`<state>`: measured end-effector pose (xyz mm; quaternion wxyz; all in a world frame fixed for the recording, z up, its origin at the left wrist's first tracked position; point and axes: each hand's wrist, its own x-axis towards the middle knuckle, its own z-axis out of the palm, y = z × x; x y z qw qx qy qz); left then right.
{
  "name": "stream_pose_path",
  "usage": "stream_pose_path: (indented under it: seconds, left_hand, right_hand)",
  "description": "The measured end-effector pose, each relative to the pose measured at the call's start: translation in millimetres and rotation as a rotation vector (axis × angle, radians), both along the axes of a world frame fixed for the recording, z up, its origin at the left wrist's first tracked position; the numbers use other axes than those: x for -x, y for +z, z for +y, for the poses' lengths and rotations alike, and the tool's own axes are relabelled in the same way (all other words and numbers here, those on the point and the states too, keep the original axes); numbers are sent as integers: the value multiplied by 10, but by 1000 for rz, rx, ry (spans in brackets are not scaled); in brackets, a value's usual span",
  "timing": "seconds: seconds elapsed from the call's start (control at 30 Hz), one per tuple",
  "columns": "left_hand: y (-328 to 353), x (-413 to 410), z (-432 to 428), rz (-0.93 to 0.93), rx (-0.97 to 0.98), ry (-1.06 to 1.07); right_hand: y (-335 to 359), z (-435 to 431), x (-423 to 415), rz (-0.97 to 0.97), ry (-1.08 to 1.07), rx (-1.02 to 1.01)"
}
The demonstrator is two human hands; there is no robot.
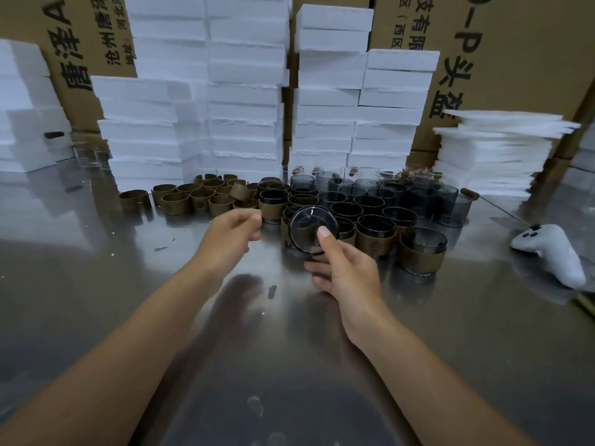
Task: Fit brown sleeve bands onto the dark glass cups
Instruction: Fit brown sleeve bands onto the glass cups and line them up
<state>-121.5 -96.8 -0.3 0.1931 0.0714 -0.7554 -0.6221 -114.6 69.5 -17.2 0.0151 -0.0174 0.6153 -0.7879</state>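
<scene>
My right hand (346,270) holds a dark glass cup (310,228) tipped on its side, its round base facing me, thumb pressed on the base. My left hand (230,235) hovers just left of it with fingers loosely curled and nothing in it. Behind them stands a cluster of dark glass cups (380,196); the front ones wear brown sleeve bands (421,257). Loose brown bands (199,196) lie in a pile to the left on the steel table (128,300).
Stacks of white foam boxes (244,91) and cardboard cartons (515,59) wall off the back. A pile of white foam sheets (492,149) sits at the right. A white controller (550,252) lies at the right. Clear glasses (87,154) stand far left.
</scene>
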Motion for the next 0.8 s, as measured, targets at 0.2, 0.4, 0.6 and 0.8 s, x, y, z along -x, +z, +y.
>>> stream_pose_path:
  seconds: [0.2,0.4,0.6,0.8]
  left_hand:
    - [-51,519,-347,-85,389,206]
    - [-165,934,-415,-236,734,156]
    - [-185,996,-335,-286,796,289]
    - [-211,769,-440,-179,693,369]
  right_hand:
    - [-108,-5,104,-15,5,5]
    - [-197,7,173,-12,42,6]
    - [-228,8,214,-16,60,6]
    - [-196,3,188,-22,52,7]
